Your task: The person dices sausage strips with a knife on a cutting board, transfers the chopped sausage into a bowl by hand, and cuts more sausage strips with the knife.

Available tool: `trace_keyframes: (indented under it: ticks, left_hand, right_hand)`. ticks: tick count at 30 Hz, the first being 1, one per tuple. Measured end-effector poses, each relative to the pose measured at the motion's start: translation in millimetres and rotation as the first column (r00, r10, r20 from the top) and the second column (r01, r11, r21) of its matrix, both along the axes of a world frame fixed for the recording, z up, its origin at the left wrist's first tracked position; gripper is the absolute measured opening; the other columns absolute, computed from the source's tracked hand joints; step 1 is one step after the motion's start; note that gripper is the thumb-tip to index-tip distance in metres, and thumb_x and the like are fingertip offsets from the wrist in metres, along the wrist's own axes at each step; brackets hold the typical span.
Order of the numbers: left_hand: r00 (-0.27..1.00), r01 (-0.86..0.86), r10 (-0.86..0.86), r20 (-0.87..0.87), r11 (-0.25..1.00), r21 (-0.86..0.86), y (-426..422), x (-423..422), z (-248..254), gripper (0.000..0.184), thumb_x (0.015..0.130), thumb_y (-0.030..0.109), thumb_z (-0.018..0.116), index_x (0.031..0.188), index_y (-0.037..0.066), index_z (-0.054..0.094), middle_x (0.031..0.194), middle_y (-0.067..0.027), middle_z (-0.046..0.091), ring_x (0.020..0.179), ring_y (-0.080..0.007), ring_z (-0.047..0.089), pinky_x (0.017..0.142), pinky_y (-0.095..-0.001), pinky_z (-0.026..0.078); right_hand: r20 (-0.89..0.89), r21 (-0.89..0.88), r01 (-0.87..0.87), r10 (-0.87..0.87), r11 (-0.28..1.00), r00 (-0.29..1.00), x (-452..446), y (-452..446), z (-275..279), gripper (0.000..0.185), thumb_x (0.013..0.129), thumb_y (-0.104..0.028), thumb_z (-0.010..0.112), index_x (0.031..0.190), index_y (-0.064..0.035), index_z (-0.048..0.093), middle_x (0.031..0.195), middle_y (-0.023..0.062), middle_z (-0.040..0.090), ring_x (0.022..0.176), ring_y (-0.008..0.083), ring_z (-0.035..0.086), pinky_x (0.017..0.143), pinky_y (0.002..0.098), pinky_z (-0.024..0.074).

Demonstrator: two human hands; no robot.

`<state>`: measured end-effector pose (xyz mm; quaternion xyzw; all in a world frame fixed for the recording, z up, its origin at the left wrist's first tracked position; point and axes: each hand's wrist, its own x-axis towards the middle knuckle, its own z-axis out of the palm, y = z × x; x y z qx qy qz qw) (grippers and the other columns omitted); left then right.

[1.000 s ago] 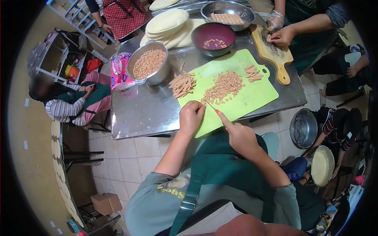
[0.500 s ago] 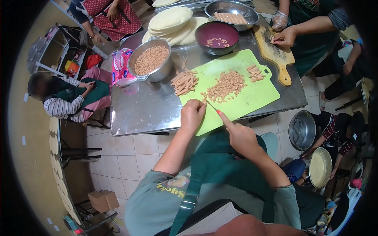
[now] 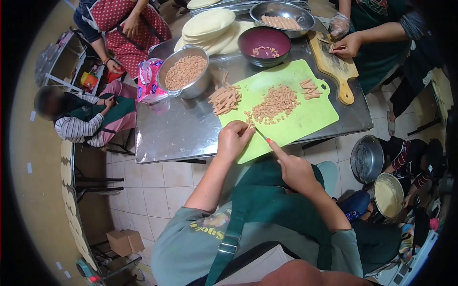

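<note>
My left hand (image 3: pixel 234 139) pinches sausage sticks at the near left edge of the green cutting board (image 3: pixel 305 114). In my right hand (image 3: pixel 296 168) is a small knife (image 3: pixel 262 135) with a red handle, its blade beside my left fingertips. Diced sausage (image 3: pixel 275 105) lies in a heap on the board's middle. One pile of sausage sticks (image 3: pixel 224 99) rests at the board's left edge, and a smaller group (image 3: pixel 310 89) lies near its far right corner.
Beyond the board stand a metal pot (image 3: pixel 187 90) of diced sausage, a purple bowl (image 3: pixel 253 43), a steel bowl (image 3: pixel 305 29) and stacked flatbreads (image 3: pixel 207 24). At the far right, a co-worker's hands (image 3: pixel 348 45) are over a wooden board (image 3: pixel 344 86). Another person sits at left.
The knife and my right hand have shifted slightly right, and the blade stands a little apart from my left fingertips. A person in a red dotted apron has come further into view at the upper left.
</note>
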<state>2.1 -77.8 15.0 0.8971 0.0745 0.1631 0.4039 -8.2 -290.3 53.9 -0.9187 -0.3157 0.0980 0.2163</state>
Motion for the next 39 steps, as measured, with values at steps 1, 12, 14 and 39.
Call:
trace_keyframes:
  ticks: [1,12,14,39]
  left_hand:
    - [1.000,0.025,-0.025,-0.016,0.999,-0.028,0.5,-2.1,1.5,0.012,0.074,0.008,0.066,0.080,-0.002,0.067,0.080,-0.0135,0.064,0.063,-0.0247,0.061,0.060,-0.0320,0.050]
    - [1.000,-0.003,0.002,0.018,0.998,0.055,3.0,2.1,-6.2,0.011,0.072,0.006,0.068,0.080,-0.001,0.067,0.078,-0.0121,0.064,0.061,-0.0199,0.061,0.058,-0.0284,0.050]
    - [1.000,-0.029,0.029,0.004,0.999,0.021,2.0,3.1,-5.0,0.009,0.071,0.007,0.069,0.075,-0.001,0.066,0.073,-0.0116,0.063,0.060,-0.0202,0.060,0.057,-0.0291,0.049]
    - [0.998,-0.063,0.060,0.033,0.994,0.093,2.0,6.7,-5.9,0.008,0.069,0.007,0.067,0.068,-0.001,0.065,0.069,-0.0149,0.061,0.061,-0.0289,0.060,0.059,-0.0352,0.049]
  right_hand:
    - [-0.029,0.051,-0.002,0.003,0.999,1.000,1.5,-1.9,0.6,0.064,0.081,-0.008,0.052,0.140,-0.0219,0.033,0.058,0.0159,0.056,0.052,0.0311,0.058,0.052,0.0414,0.0472]
    - [0.020,0.156,-0.002,-0.001,0.988,1.000,7.6,9.4,-7.3,0.059,0.083,-0.010,0.052,0.138,-0.0198,0.036,0.057,0.0150,0.055,0.052,0.0324,0.057,0.051,0.0437,0.0459]
    - [0.031,0.137,-0.012,0.008,0.990,0.999,10.1,15.6,-7.1,0.059,0.082,-0.009,0.052,0.138,-0.0195,0.037,0.057,0.0146,0.055,0.052,0.0321,0.057,0.050,0.0438,0.0457]
    - [0.124,0.040,-0.052,0.047,0.998,0.991,8.3,13.5,-16.3,0.069,0.075,-0.004,0.052,0.139,-0.0225,0.037,0.057,0.0119,0.052,0.047,0.0305,0.054,0.047,0.0417,0.0454]
